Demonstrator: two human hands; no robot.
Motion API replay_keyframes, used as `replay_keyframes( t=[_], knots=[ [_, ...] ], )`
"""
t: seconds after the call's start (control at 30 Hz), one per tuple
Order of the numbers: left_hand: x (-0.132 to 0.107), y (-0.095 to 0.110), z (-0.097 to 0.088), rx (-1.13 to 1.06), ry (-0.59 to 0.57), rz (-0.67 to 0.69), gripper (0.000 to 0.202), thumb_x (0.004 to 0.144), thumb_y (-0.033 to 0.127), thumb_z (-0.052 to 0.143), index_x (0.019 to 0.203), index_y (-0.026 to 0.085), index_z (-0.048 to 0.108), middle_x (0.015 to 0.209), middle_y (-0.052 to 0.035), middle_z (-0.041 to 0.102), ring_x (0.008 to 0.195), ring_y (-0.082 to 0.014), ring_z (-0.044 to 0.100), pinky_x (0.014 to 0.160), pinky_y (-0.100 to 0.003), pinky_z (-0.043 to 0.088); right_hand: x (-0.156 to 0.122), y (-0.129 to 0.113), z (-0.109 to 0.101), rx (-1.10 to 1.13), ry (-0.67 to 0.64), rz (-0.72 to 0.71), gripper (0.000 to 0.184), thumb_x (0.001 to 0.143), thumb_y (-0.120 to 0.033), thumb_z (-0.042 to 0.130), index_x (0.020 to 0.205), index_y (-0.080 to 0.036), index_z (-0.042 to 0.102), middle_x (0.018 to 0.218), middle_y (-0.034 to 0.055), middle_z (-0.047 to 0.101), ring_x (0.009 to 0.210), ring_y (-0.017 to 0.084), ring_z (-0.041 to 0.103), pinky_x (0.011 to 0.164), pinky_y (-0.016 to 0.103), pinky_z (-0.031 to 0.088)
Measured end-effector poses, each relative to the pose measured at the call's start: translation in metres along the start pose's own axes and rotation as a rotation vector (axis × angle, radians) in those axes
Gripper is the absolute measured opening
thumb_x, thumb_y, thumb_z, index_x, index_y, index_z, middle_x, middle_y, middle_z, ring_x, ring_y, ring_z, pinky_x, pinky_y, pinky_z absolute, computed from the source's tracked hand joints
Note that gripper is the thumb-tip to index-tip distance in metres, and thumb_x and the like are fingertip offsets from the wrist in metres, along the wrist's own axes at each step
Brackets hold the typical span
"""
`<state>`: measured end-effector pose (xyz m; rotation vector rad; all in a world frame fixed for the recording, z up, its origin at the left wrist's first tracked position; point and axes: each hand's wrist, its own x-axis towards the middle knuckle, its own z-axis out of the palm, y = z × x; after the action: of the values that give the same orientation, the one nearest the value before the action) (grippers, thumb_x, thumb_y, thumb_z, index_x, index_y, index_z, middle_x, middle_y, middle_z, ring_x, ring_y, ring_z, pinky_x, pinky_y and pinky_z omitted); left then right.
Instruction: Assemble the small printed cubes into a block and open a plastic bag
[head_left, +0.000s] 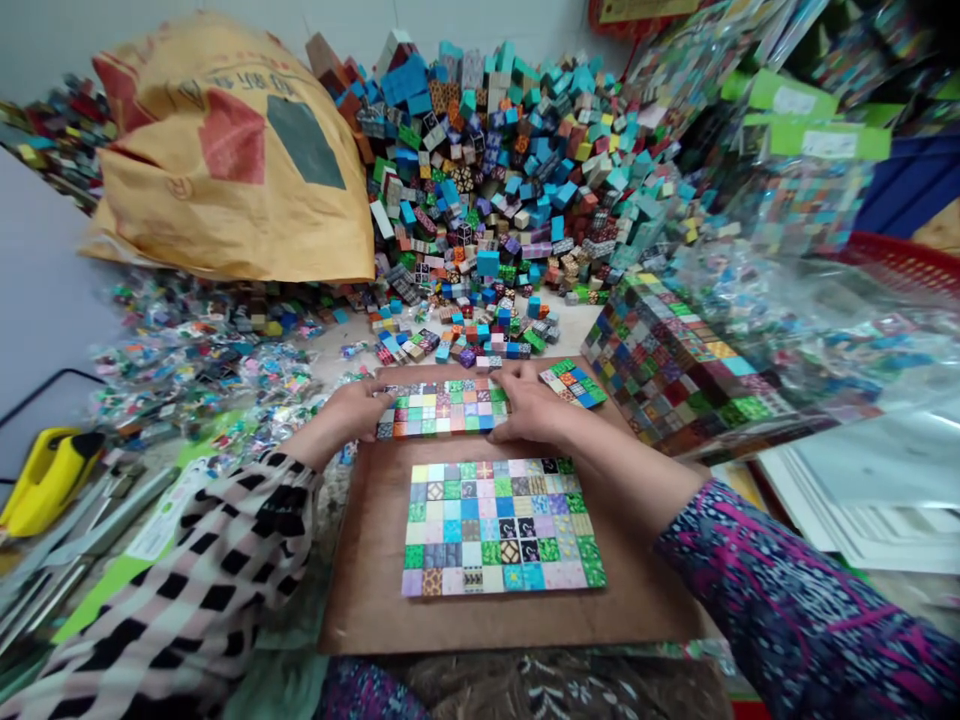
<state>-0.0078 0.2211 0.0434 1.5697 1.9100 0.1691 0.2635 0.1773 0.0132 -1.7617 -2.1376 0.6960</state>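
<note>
On a brown board lies a finished flat square of several small patterned cubes. Beyond it sits a shorter slab of cubes, a few rows deep. My left hand presses against the slab's left end with its fingers curled. My right hand lies over the slab's right end, fingers bent onto the cubes. The slab is squeezed between both hands. A small group of cubes rests just right of my right hand.
A huge heap of loose coloured cubes fills the back. A tan sack leans at the back left. Stacked cube blocks and clear plastic bags stand right. Small bagged packs and a yellow tool lie left.
</note>
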Motion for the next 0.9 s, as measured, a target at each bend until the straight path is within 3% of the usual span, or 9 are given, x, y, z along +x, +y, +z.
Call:
replay_keyframes(
  t=[0.17, 0.27, 0.5, 0.63, 0.9],
  knots=[
    [-0.003, 0.003, -0.002, -0.066, -0.021, -0.029, 0.045, 0.088, 0.033, 0.058, 0.128, 0.013, 0.064, 0.064, -0.0027, 0.064, 0.045, -0.0151, 0.055, 0.045, -0.025, 0.051, 0.000, -0.003, -0.005, -0.001, -0.040, -0.066, 0.086, 0.057, -0.026, 0.085, 0.136, -0.014, 0.052, 0.131, 0.0176, 0.047, 0.117, 0.033, 0.053, 0.099, 0.045, 0.049],
    [-0.006, 0.006, -0.002, -0.094, -0.023, -0.033, 0.043, 0.087, 0.030, 0.060, 0.126, 0.013, 0.064, 0.069, -0.0034, 0.066, 0.045, -0.0141, 0.054, 0.044, -0.024, 0.050, -0.001, -0.005, -0.007, -0.007, -0.045, -0.073, 0.084, 0.057, -0.027, 0.084, 0.133, -0.013, 0.052, 0.130, 0.0173, 0.049, 0.117, 0.033, 0.053, 0.100, 0.044, 0.047],
    [-0.017, 0.017, -0.008, -0.198, -0.027, -0.093, 0.024, 0.084, 0.026, 0.065, 0.105, 0.014, 0.070, 0.060, 0.0016, 0.058, 0.045, -0.0135, 0.052, 0.046, -0.023, 0.048, -0.007, -0.009, -0.011, 0.003, -0.044, -0.073, 0.073, 0.057, -0.026, 0.081, 0.124, -0.016, 0.054, 0.126, 0.0150, 0.050, 0.114, 0.032, 0.053, 0.098, 0.043, 0.048],
    [-0.025, 0.025, -0.015, -0.204, -0.014, -0.059, 0.015, 0.083, 0.026, 0.066, 0.093, 0.014, 0.068, 0.061, 0.0013, 0.058, 0.047, -0.0131, 0.053, 0.048, -0.023, 0.047, -0.012, -0.010, -0.016, 0.016, -0.023, -0.107, 0.070, 0.057, -0.025, 0.080, 0.121, -0.018, 0.053, 0.126, 0.0140, 0.049, 0.117, 0.032, 0.051, 0.099, 0.044, 0.048],
    [-0.059, 0.038, -0.023, -0.244, -0.060, -0.023, 0.014, 0.084, 0.026, 0.064, 0.091, 0.015, 0.068, 0.060, 0.0010, 0.059, 0.047, -0.0127, 0.052, 0.051, -0.024, 0.046, -0.043, -0.013, -0.037, 0.006, -0.022, -0.071, 0.065, 0.058, -0.028, 0.081, 0.117, -0.019, 0.054, 0.118, 0.0124, 0.050, 0.103, 0.031, 0.057, 0.083, 0.043, 0.054]
  ],
)
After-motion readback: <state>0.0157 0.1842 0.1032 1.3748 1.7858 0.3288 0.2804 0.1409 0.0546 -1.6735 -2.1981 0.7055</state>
